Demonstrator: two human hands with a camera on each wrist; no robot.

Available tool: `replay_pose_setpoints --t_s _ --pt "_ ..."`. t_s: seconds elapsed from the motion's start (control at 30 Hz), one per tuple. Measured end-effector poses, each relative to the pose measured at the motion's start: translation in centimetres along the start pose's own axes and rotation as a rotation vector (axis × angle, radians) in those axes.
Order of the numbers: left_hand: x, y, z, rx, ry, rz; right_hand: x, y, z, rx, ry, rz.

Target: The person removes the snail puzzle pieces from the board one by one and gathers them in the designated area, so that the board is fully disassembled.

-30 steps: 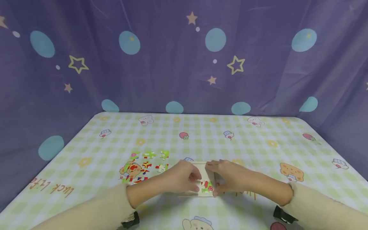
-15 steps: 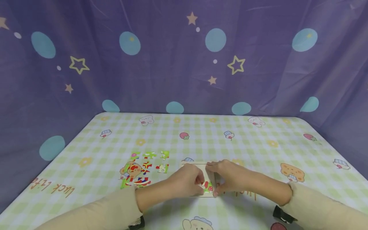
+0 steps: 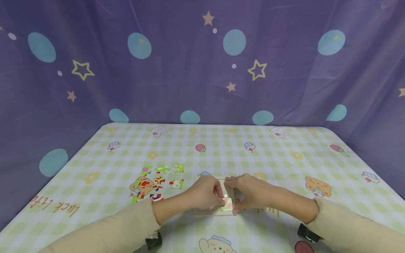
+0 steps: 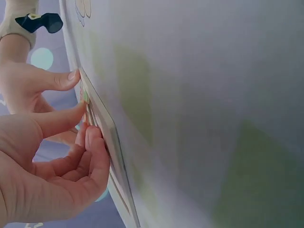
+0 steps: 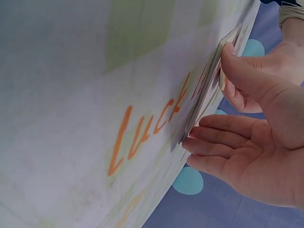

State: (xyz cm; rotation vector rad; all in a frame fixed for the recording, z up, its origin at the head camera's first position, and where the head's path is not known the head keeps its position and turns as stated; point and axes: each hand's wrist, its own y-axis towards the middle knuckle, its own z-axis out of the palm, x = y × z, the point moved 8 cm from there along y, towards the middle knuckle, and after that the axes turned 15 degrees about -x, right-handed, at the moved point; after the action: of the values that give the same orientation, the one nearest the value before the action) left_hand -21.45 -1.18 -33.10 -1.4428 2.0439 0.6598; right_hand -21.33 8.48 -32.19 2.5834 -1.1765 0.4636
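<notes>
A shallow, pale puzzle tray [image 3: 212, 213] lies near the middle of the table's front half. In its near right corner is a green puzzle piece [image 3: 229, 204] with a strawberry print. My left hand [image 3: 205, 191] reaches over the tray and pinches this piece between thumb and fingers. The left wrist view shows the left thumb [image 4: 66, 118] at a green edge just over the tray. My right hand [image 3: 253, 191] grips the tray's right end, thumb at the near corner and fingers along the far side. The left hand covers much of the tray's interior.
Several loose puzzle pieces [image 3: 162, 169], green, red and blue, lie left of the tray, partly behind the left forearm. A checked tablecloth [image 3: 284, 168] with printed cartoons covers the table. A purple curtain [image 3: 177, 80] hangs behind its far edge.
My left hand has moved right across the tray to the strawberry piece, which now looks paler and shifted. The right hand stays at the tray's right end. The view has shifted slightly.
</notes>
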Motion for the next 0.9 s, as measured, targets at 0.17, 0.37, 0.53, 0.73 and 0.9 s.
replay_pose_setpoints --t_s 0.17,0.37,0.53,0.73,0.9 --pt "0.1 0.2 -0.3 -0.011 -0.072 -0.055 -0.1 0.2 0.0 -0.002 -0.01 0.009" --pt "1.7 0.7 -0.6 -0.034 -0.174 -0.149 -0.1 0.2 0.1 0.003 0.004 0.008" --pt "3.1 0.6 -1.8 -0.056 -0.184 -0.21 -0.2 0.1 0.1 0.008 -0.009 0.022" --pt "4.9 0.0 -3.8 -0.078 -0.148 -0.25 -0.2 0.0 0.1 0.005 -0.019 0.036" --pt "6.9 -1.3 -6.2 -0.098 -0.091 -0.269 -0.4 -0.1 0.3 0.009 -0.003 0.055"
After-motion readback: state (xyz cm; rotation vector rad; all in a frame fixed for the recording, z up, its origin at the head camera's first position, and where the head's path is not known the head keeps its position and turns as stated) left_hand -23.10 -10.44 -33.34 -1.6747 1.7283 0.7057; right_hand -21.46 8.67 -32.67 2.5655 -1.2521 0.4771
